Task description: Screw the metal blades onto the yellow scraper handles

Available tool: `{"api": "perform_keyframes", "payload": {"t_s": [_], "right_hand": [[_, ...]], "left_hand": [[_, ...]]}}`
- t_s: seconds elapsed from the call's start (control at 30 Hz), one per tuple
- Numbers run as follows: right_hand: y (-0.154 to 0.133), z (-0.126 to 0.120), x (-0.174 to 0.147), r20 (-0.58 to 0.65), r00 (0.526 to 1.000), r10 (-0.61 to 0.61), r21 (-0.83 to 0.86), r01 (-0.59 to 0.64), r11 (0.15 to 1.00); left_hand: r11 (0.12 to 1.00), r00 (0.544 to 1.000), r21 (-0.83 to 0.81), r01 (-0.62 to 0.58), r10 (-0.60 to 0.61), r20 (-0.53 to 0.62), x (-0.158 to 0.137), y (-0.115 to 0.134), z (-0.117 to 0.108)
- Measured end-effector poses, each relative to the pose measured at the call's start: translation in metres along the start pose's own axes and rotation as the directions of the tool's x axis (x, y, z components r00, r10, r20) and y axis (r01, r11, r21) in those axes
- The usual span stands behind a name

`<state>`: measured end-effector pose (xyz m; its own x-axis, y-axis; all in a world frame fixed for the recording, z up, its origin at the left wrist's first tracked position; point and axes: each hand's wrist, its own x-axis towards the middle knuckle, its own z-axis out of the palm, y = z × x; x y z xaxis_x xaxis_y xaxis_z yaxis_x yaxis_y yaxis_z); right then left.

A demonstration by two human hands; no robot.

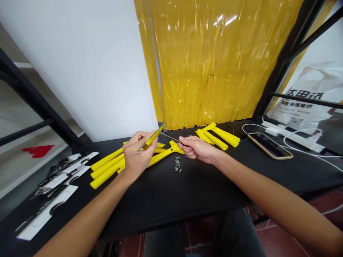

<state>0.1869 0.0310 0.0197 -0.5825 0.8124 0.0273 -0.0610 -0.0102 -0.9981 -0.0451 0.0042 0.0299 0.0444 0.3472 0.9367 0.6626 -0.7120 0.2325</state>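
Observation:
My left hand (137, 154) is closed around a flat-headed yellow plastic scraper (154, 136), holding it tilted above the table; its lower part is hidden by the hand. In my right hand (197, 148) is a screwdriver (168, 136), whose thin metal shaft points left at the scraper head; whether the tip touches cannot be made out. Below, between the hands, a yellow scraper with a wide head (164, 154) lies on the black table (171, 196). Several small metal screws (177, 164) are scattered just in front of it.
Several yellow handles (107, 172) lie left, and more yellow scrapers (221, 137) lie back right. Black-and-white cardboard sleeves (60, 194) cover the left end. A phone (270, 145), white cables and a power strip (294, 137) sit right. Yellow plastic sheeting (219, 64) hangs behind.

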Motion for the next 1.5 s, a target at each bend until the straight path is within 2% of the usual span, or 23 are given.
{"api": "perform_keyframes", "payload": {"t_s": [0.07,0.13,0.23,0.3,0.33,0.4,0.5,0.57,0.67,0.73,0.8,0.87,0.9,0.93,1.0,1.07,1.17,1.2,1.27,1.33,1.4,1.43,1.5], "right_hand": [[-0.004,-0.001,-0.002,0.019,1.0,0.009,-0.029,-0.009,1.0],[-0.007,-0.001,-0.003,-0.062,0.992,-0.107,-0.174,0.095,0.98],[-0.006,-0.002,-0.002,-0.176,0.906,-0.385,-0.507,0.252,0.824],[-0.003,-0.002,0.0,-0.158,0.86,-0.485,-0.643,0.283,0.712],[-0.001,-0.001,0.0,-0.137,0.864,-0.485,-0.657,0.287,0.697],[0.004,0.0,0.002,-0.101,0.915,-0.39,-0.558,0.273,0.783],[0.009,0.003,0.002,0.047,0.993,-0.111,-0.19,0.118,0.975],[0.008,0.005,0.002,0.175,0.984,0.016,-0.019,-0.013,1.0],[0.006,0.006,0.0,0.146,0.989,-0.023,-0.106,0.039,0.994],[0.005,0.008,-0.001,0.033,0.974,-0.223,-0.361,0.22,0.906],[0.006,0.008,-0.002,-0.025,0.899,-0.437,-0.612,0.332,0.718],[0.007,0.008,-0.003,-0.025,0.849,-0.528,-0.723,0.349,0.596],[0.008,0.008,-0.003,-0.017,0.849,-0.529,-0.719,0.357,0.596],[0.009,0.007,-0.003,-0.009,0.861,-0.508,-0.675,0.369,0.638],[0.011,0.006,-0.003,0.016,0.919,-0.394,-0.459,0.357,0.813],[0.011,0.004,-0.003,0.109,0.97,-0.218,-0.148,0.232,0.961],[0.008,0.004,-0.004,0.324,0.945,-0.04,0.069,0.019,0.997],[0.007,0.004,-0.004,0.334,0.942,-0.036,0.046,0.022,0.999],[0.006,0.006,-0.003,0.228,0.966,-0.123,-0.123,0.154,0.98],[0.006,0.008,-0.002,0.064,0.946,-0.319,-0.394,0.317,0.863],[0.008,0.01,-0.001,-0.014,0.881,-0.474,-0.602,0.371,0.707],[0.009,0.011,0.0,-0.025,0.862,-0.507,-0.645,0.373,0.667],[0.012,0.014,0.0,-0.035,0.874,-0.484,-0.616,0.363,0.699]], "left_hand": [[1.0,1.0,-0.009,-0.003,0.003,0.022,0.0,-0.001,0.001],[1.0,0.999,-0.014,0.022,-0.022,0.031,0.0,-0.002,0.002],[0.998,0.998,-0.005,0.061,-0.061,0.023,-0.002,0.0,0.003],[0.999,0.999,0.014,0.041,-0.041,0.014,-0.004,0.001,0.004],[1.0,1.0,0.023,0.013,-0.014,0.009,-0.005,0.001,0.004],[0.998,0.999,0.04,-0.049,0.05,-0.004,-0.007,0.0,0.004],[0.993,0.993,0.063,-0.1,0.103,-0.049,-0.009,0.0,0.004],[0.991,0.989,0.068,-0.119,0.124,-0.074,-0.009,0.001,0.003],[0.987,0.985,0.046,-0.156,0.159,-0.066,-0.006,0.005,0.002],[0.99,0.987,0.03,-0.141,0.142,-0.071,-0.005,0.009,0.001],[0.996,0.992,0.02,-0.084,0.086,-0.087,-0.004,0.012,0.001],[0.999,0.995,0.008,-0.037,0.038,-0.087,-0.004,0.014,0.002],[1.0,0.996,-0.001,-0.029,0.029,-0.081,-0.004,0.014,0.002],[0.999,0.997,-0.011,-0.032,0.031,-0.073,-0.004,0.015,0.001],[0.998,0.996,-0.032,-0.062,0.06,-0.068,-0.003,0.016,0.0],[0.993,0.99,-0.042,-0.114,0.11,-0.084,-0.002,0.016,-0.002],[0.978,0.974,-0.032,-0.207,0.203,-0.099,0.0,0.015,-0.006],[0.973,0.969,-0.028,-0.231,0.227,-0.092,0.001,0.014,-0.007],[0.97,0.968,-0.018,-0.244,0.242,-0.067,0.001,0.013,-0.009],[0.977,0.976,0.004,-0.212,0.212,-0.049,0.001,0.013,-0.009],[0.986,0.986,0.024,-0.165,0.166,-0.037,0.001,0.013,-0.007],[0.988,0.988,0.024,-0.151,0.152,-0.031,0.0,0.013,-0.006],[0.989,0.988,0.0,-0.147,0.147,-0.037,-0.002,0.011,-0.004]]}}
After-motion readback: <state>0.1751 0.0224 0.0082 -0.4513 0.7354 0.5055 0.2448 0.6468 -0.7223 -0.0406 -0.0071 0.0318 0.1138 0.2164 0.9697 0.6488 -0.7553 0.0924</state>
